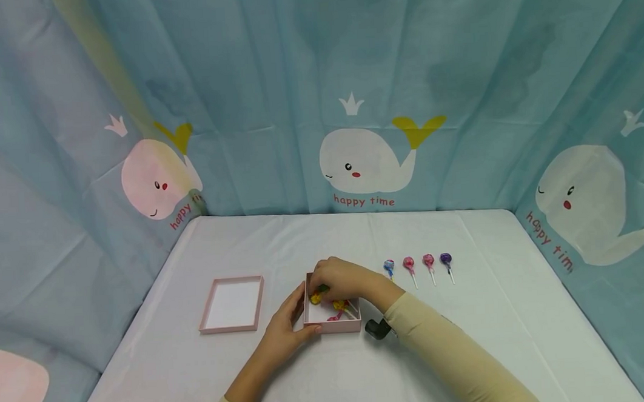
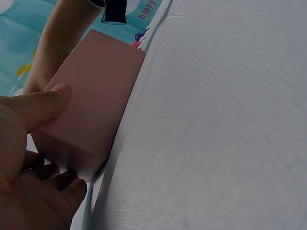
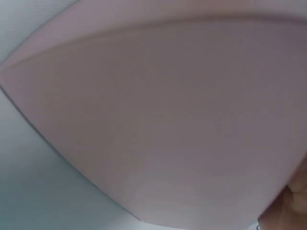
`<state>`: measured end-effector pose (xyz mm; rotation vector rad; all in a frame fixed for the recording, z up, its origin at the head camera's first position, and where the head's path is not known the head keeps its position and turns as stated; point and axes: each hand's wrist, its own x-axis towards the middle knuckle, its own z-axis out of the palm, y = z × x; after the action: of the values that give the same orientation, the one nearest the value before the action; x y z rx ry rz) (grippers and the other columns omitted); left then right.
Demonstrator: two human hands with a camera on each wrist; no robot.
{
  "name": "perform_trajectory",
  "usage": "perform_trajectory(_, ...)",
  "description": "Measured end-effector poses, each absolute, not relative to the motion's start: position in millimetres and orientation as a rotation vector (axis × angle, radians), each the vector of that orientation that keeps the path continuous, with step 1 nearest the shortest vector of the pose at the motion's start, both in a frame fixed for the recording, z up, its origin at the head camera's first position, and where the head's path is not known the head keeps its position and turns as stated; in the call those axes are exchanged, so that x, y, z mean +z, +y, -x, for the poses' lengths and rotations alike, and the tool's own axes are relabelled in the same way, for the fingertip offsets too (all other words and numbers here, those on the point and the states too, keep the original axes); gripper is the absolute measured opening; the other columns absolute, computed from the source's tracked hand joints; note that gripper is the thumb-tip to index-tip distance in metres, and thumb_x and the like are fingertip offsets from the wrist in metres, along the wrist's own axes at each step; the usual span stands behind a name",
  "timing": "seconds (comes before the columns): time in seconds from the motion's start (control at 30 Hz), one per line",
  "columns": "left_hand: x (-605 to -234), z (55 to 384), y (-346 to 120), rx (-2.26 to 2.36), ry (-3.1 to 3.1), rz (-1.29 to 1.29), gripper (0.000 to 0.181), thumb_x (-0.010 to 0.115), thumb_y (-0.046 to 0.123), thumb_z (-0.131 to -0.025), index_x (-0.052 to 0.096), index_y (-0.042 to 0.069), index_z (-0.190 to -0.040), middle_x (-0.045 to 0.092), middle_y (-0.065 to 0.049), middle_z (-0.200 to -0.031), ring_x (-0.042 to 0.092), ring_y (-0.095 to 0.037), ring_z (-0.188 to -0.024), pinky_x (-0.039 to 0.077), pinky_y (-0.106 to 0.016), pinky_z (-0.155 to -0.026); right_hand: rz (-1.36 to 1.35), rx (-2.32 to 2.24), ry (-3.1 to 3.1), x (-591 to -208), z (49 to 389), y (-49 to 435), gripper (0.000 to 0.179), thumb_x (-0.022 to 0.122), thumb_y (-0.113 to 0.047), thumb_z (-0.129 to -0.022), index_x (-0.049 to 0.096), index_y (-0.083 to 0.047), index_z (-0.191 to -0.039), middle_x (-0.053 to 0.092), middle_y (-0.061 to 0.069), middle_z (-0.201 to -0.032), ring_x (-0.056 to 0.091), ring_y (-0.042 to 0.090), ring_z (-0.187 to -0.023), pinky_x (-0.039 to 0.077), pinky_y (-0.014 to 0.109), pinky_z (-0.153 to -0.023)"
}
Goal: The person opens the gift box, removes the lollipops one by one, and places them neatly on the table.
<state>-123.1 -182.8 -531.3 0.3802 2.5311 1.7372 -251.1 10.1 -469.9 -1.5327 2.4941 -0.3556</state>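
Observation:
An open pink box [image 1: 341,327] stands on the table with several lollipops inside, among them a yellow lollipop [image 1: 315,299], another yellow one [image 1: 339,305] and a pink one [image 1: 335,316]. My left hand [image 1: 285,333] grips the box's near left corner; in the left wrist view its thumb [image 2: 53,103] presses on the front wall and the fingers bend against the side. My right hand [image 1: 345,280] reaches down into the box from above, fingertips beside the left yellow lollipop. Whether it pinches a lollipop is hidden. The box's wall [image 3: 168,115] fills most of the right wrist view.
To the right of the box lies a row of lollipops: blue [image 1: 389,266], pink [image 1: 409,263], another pink [image 1: 428,260] and purple [image 1: 446,259]. The pink lid [image 1: 233,329] lies at the left on the white tablecloth [image 1: 472,363]. A whale-print curtain [image 1: 273,106] surrounds the table.

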Motion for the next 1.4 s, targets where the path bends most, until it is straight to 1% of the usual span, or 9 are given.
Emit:
perform_trajectory(0.17,-531.6,123.9,-182.1,1.732,2.533,-0.384,0.101,0.085,0.027,-0.084,0.024,0.025,-0.164,0.026,0.001,-0.168,0.031,-0.022,-0.153,0.032,-0.034,-0.122,1.555,-0.301,2.522,-471.8,249.7,10.4,0.019,0.082,-0.028,-0.089,0.080,-0.031,-0.108,0.071,-0.020,-0.104,0.058,0.005,-0.104,0.047,0.030,-0.100)
perform_trajectory(0.27,-530.9,124.6,-182.1,1.741,2.532,-0.390,0.101,0.085,0.027,-0.084,0.024,0.026,-0.164,0.026,0.001,-0.168,0.031,-0.022,-0.153,0.032,-0.034,-0.122,1.573,-0.279,2.547,-473.4,250.3,9.4,0.018,0.082,-0.031,-0.089,0.080,-0.031,-0.106,0.070,-0.021,-0.101,0.056,0.004,-0.102,0.046,0.031,-0.100)
perform_trajectory(0.37,-530.2,124.5,-182.4,1.741,2.532,-0.391,0.101,0.085,0.028,-0.085,0.023,0.027,-0.164,0.025,0.000,-0.169,0.030,-0.023,-0.153,0.033,-0.035,-0.122,1.587,-0.286,2.551,-475.5,251.0,8.4,0.018,0.082,-0.034,-0.089,0.079,-0.031,-0.106,0.069,-0.022,-0.100,0.057,0.005,-0.105,0.045,0.032,-0.104)
perform_trajectory(0.57,-529.4,124.4,-183.7,1.712,2.535,-0.383,0.101,0.085,0.030,-0.084,0.023,0.027,-0.164,0.024,0.000,-0.169,0.030,-0.024,-0.153,0.033,-0.034,-0.121,1.586,-0.370,2.559,-475.8,251.2,8.5,0.016,0.080,-0.036,-0.090,0.078,-0.032,-0.105,0.069,-0.023,-0.105,0.055,0.010,-0.122,0.040,0.036,-0.114)
perform_trajectory(0.83,-528.1,123.4,-185.0,1.716,2.518,-0.384,0.102,0.086,0.029,-0.083,0.023,0.031,-0.164,0.024,0.007,-0.169,0.030,-0.017,-0.153,0.033,-0.028,-0.121,1.538,-0.546,2.642,-466.6,245.7,15.6,0.018,0.079,-0.034,-0.089,0.078,-0.033,-0.107,0.069,-0.023,-0.103,0.054,0.007,-0.118,0.041,0.038,-0.111)
perform_trajectory(0.93,-528.2,122.9,-184.8,1.726,2.516,-0.393,0.101,0.086,0.028,-0.083,0.024,0.029,-0.164,0.024,0.005,-0.169,0.030,-0.019,-0.153,0.033,-0.030,-0.121,1.496,-0.615,2.680,-460.9,241.5,20.0,0.021,0.079,-0.034,-0.089,0.077,-0.033,-0.110,0.069,-0.022,-0.107,0.054,0.007,-0.116,0.042,0.039,-0.110)
perform_trajectory(1.13,-528.3,123.4,-182.9,1.743,2.519,-0.385,0.101,0.086,0.026,-0.084,0.025,0.022,-0.164,0.025,-0.001,-0.169,0.031,-0.024,-0.153,0.033,-0.034,-0.121,1.423,-0.812,2.701,-448.3,231.6,33.1,0.027,0.079,-0.031,-0.090,0.078,-0.026,-0.117,0.069,-0.015,-0.109,0.053,0.009,-0.116,0.043,0.040,-0.108)
perform_trajectory(1.23,-529.0,123.8,-182.9,1.736,2.530,-0.383,0.103,0.087,0.026,-0.083,0.025,0.019,-0.164,0.026,-0.002,-0.169,0.032,-0.024,-0.153,0.034,-0.033,-0.121,1.395,-0.933,2.710,-446.7,228.4,41.2,0.025,0.080,-0.029,-0.090,0.079,-0.023,-0.115,0.070,-0.014,-0.107,0.053,0.010,-0.117,0.044,0.042,-0.106)
perform_trajectory(1.4,-531.1,123.8,-182.5,1.715,2.577,-0.377,0.103,0.088,0.029,-0.081,0.027,0.019,-0.164,0.029,-0.005,-0.168,0.035,-0.028,-0.151,0.035,-0.036,-0.119,1.314,-1.106,2.749,-445.1,222.5,55.6,0.021,0.083,-0.029,-0.088,0.079,-0.023,-0.107,0.070,-0.017,-0.106,0.054,0.010,-0.116,0.044,0.047,-0.105)
